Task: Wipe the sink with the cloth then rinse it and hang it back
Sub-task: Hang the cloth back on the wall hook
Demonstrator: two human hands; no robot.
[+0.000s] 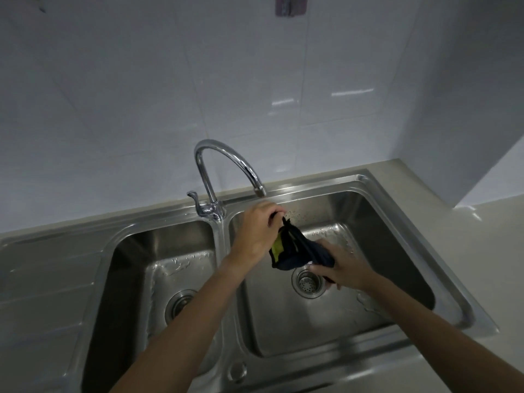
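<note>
A dark cloth [297,251] with a yellow-green patch hangs stretched between both my hands over the right basin of the steel double sink [419,231]. My left hand [256,231] pinches its upper corner just below the tap spout. My right hand [340,265] grips its lower end above the right drain [308,283]. The chrome tap [226,163] arches over the right basin, and no water runs from it.
The tap lever [195,198] sits at the left of the tap base. The left basin [170,268] holds water drops around its drain. A purple cloth [290,5] hangs on the tiled wall at the top. A beige counter [496,251] borders the sink on the right.
</note>
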